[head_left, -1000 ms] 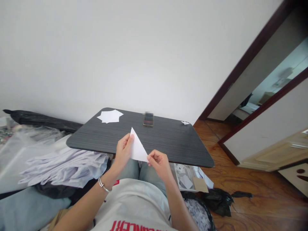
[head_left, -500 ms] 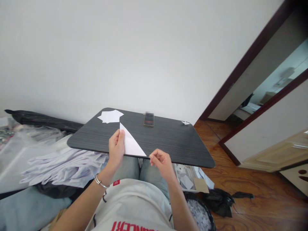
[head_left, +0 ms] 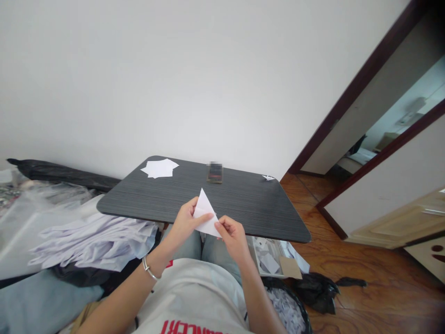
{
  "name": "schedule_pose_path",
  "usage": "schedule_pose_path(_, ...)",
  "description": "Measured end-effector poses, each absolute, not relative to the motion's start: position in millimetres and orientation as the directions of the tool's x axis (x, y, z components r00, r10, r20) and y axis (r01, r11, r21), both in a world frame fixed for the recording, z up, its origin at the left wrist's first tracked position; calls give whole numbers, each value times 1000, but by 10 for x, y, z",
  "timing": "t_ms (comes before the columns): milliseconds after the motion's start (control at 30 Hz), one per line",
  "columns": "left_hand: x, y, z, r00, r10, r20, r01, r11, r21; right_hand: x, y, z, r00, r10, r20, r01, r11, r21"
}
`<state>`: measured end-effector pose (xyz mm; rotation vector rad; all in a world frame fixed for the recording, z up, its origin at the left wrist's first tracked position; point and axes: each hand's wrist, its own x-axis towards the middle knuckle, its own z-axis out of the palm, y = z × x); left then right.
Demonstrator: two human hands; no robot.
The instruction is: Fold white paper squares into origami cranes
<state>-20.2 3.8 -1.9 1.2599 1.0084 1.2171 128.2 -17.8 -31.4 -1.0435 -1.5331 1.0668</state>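
Observation:
A white sheet of paper [head_left: 204,206], folded into a triangle, is held up over the front edge of the dark table [head_left: 243,204], one corner pointing away from me. My left hand [head_left: 189,217] grips its left side, thumb lying across the face and fingers behind. At the lower right corner, my right hand [head_left: 230,232] pinches the paper between thumb and fingers. Farther back on the left lies a pile of white paper sheets [head_left: 160,168]. A small folded paper piece [head_left: 268,178] rests at the table's back right corner.
A small blurred-out dark object [head_left: 214,172] sits at the table's back edge by the wall. Left of the table are heaped white cloths [head_left: 93,239]. Below right stand a box of papers [head_left: 269,260] and a black-lined bin of paper scraps [head_left: 287,308].
The triangle has been lifted and turned, and now looks smaller. My left hand has moved right and down, its thumb now across the paper; my right hand has taken hold of the corner.

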Motion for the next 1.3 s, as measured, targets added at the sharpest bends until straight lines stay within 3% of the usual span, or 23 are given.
schedule_pose_path(167,-237,46,-10,134,990,-47,-134,65,989,1292,-183,-338,-222,950,220,177,261,-949)
schedule_pose_path(400,-282,79,-9,100,994,-49,-249,73,966,1302,-189,-315,-208,952,225,201,266,-943)
schedule_pose_path(633,-324,105,8,49,999,16,-348,2,937,1303,-147,-324,-112,969,221,102,232,-967)
schedule_pose_path(800,-299,110,3,17,999,52,-345,-43,938,1292,-137,-321,-23,987,157,-36,156,-987)
schedule_pose_path(967,-266,85,23,-4,999,54,-355,-52,933,1291,-141,-304,6,987,158,-70,158,-985)
schedule_pose_path(1300,-251,44,-19,210,978,-5,-196,47,980,1309,-138,-281,49,975,218,-107,222,-969)
